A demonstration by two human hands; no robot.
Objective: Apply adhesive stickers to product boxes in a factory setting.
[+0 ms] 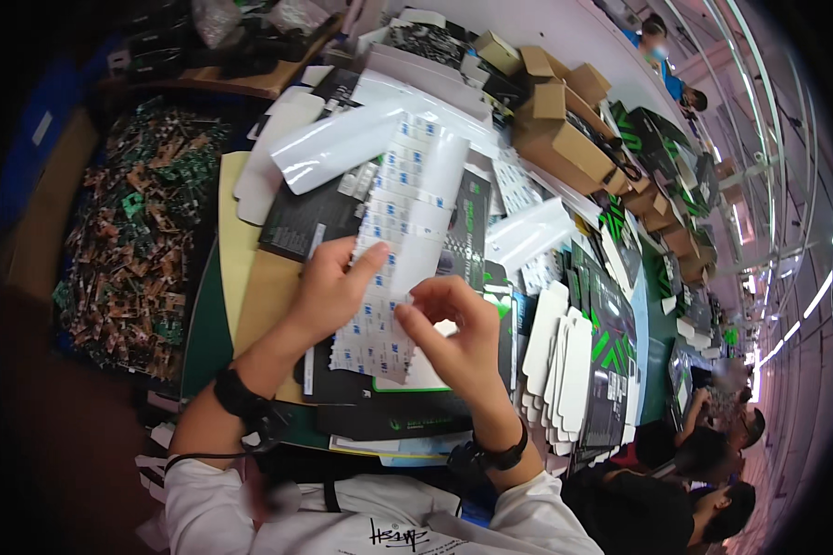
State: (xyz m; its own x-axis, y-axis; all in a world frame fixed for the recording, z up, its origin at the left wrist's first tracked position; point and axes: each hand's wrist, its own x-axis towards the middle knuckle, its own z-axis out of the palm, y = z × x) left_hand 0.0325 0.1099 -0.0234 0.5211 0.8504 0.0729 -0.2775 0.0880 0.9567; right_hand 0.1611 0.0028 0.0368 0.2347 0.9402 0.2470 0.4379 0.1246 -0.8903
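A long white sheet with rows of small blue print and a glossy bare strip (407,213) is held up over the middle of the work area, slanting away from the near side. Its left edge is gripped by the left hand (329,291), the thumb pressed flat on the printed face and the other fingers mostly hidden. The right hand (458,338) is curled at the sheet's near right edge, with thumb and forefinger brought close together; whether anything is pinched between them cannot be told. Black bands are worn on both wrists. Beneath the sheet, flat black printed carton panels (389,421) are spread over a dark green tabletop (204,324). A curled glossy white sheet (338,148) is seen at far left, and another glossy white curl (532,233) to the right. White flat cardboard pieces (555,361) are stacked at right, beside black-and-green cartons (611,324). Open brown cardboard boxes (560,129) are placed at far right. At left, a large heap of green and copper-coloured circuit boards (134,250) is gathered. Dark-clothed people (629,504) are seen at near right.
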